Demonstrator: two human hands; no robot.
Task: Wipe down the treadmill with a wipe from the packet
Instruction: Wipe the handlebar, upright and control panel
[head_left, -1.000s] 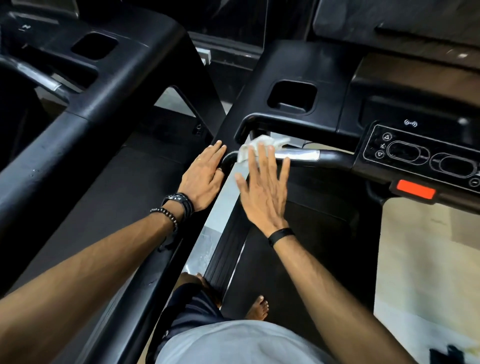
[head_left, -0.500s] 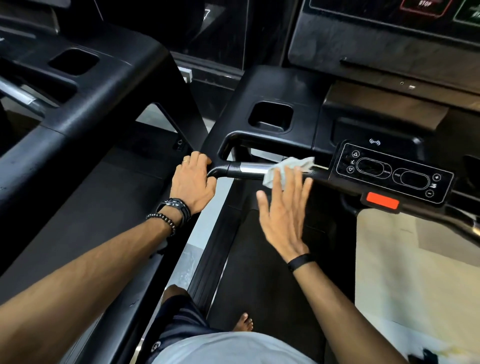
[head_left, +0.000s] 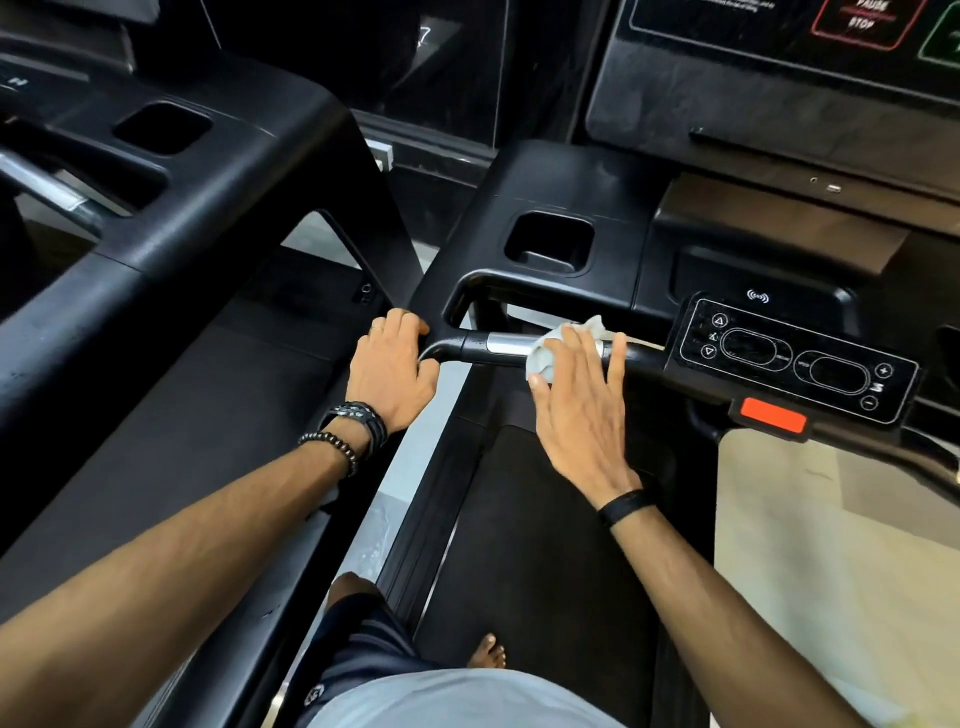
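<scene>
A bare foot (head_left: 487, 657) is seen on the belt (head_left: 540, 545), nearest the camera. Beyond it, the wipe (head_left: 550, 349) is pressed onto the handlebar (head_left: 506, 347) by flat fingers of the right hand (head_left: 582, 410). Left of the wipe, the bar's bend is gripped by the curled left hand (head_left: 389, 369). The control panel (head_left: 795, 358) is right of the wipe.

Open gap above the handlebar (head_left: 506, 345), under the console arch (head_left: 519, 283) at 12 o'clock. The control panel (head_left: 795, 361) blocks it at 3 o'clock; the neighbouring treadmill's arm (head_left: 171, 244) crowds 9 o'clock.
</scene>
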